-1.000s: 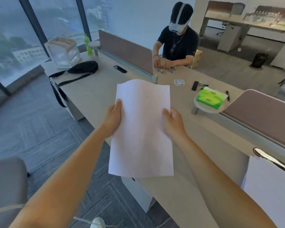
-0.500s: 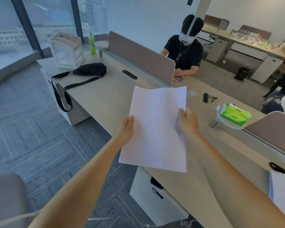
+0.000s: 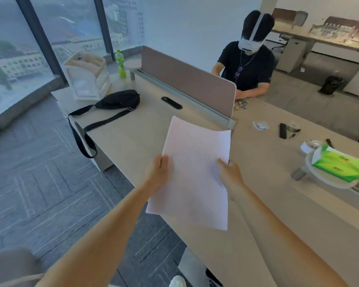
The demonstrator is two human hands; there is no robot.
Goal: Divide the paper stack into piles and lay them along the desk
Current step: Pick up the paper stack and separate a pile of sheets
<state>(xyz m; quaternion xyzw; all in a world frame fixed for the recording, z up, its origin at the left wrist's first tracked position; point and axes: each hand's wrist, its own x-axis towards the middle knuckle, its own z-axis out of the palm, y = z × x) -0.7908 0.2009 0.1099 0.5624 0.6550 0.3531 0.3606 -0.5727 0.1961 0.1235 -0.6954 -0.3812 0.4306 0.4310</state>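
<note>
Holding paper stack (image 3: 193, 172) in air over near edge of desk (image 3: 267, 183), tilted, far end raised toward divider (image 3: 187, 83).
Left hand (image 3: 157, 172): pinching left edge, thumb on top, fingers curled beneath (hidden by sheets).
Right hand (image 3: 229, 175): clamped on right edge, thumb on top.
Beyond left fingers, well apart: black bag (image 3: 118, 100).
Right of right fingers, well apart: green tissue pack (image 3: 338, 165).

We hold both arms stretched forward, our left hand (image 3: 157, 172) and right hand (image 3: 230, 172) level, each pinching the paper stack (image 3: 195, 154) between them, thumbs on top.
</note>
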